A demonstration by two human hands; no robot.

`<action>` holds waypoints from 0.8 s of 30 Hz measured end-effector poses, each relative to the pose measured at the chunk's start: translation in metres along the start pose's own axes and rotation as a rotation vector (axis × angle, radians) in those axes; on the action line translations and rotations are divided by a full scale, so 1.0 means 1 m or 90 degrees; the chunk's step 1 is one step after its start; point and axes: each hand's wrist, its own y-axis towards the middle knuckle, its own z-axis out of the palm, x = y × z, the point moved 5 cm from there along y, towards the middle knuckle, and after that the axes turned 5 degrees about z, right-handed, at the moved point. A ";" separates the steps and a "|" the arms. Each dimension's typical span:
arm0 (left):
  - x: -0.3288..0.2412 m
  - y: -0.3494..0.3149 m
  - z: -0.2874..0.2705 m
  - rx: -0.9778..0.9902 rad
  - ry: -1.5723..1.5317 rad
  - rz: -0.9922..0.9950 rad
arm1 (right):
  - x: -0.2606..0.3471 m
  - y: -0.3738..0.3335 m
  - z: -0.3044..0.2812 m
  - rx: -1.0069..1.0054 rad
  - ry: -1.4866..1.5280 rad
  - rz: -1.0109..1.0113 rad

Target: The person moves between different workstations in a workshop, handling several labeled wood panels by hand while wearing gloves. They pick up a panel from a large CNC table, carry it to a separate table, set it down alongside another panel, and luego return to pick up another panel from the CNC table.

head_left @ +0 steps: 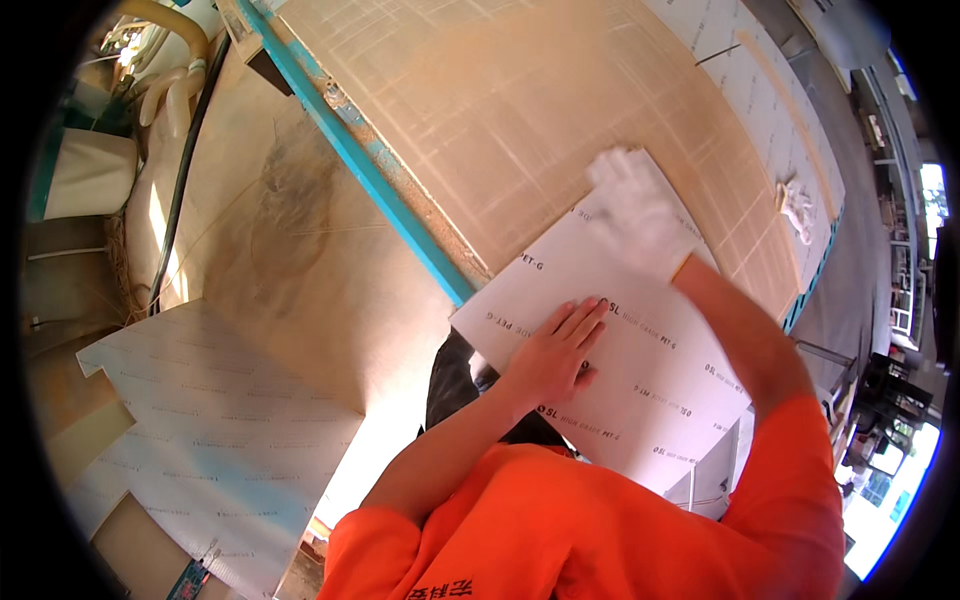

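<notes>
A white plastic sheet [660,375] with rows of printed marks lies partly on the brown tabletop and extends over its near edge toward my body. My bare left hand [562,345] rests flat on this sheet, fingers stretched out and nothing in them. Farther up and to the right, my right hand [645,215] wears a white glove and is blurred by motion. It reaches over the sheet's far end, apparently laid out flat, though its separate fingers are hard to make out. Nothing held shows in it.
A blue rail [365,180] runs along the table's left side. Criss-cross lines mark the brown tabletop [560,90]. A loose white glove [797,210] lies at the right on another printed sheet [740,60]. Large printed sheets [230,420] lie at lower left. A black hose [190,160] runs along the floor.
</notes>
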 end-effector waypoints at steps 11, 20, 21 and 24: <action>-0.002 -0.003 -0.002 -0.043 -0.007 0.028 | -0.091 0.006 -0.026 -0.024 -0.013 0.148; 0.007 -0.002 0.038 -0.195 0.275 0.098 | 0.262 -0.016 0.034 0.418 0.434 -0.279; 0.006 -0.001 0.040 -0.195 0.243 0.097 | 0.260 -0.016 0.031 0.321 0.459 -0.287; 0.008 -0.008 0.028 -0.164 0.099 0.034 | 0.222 -0.002 0.013 0.118 0.449 -0.275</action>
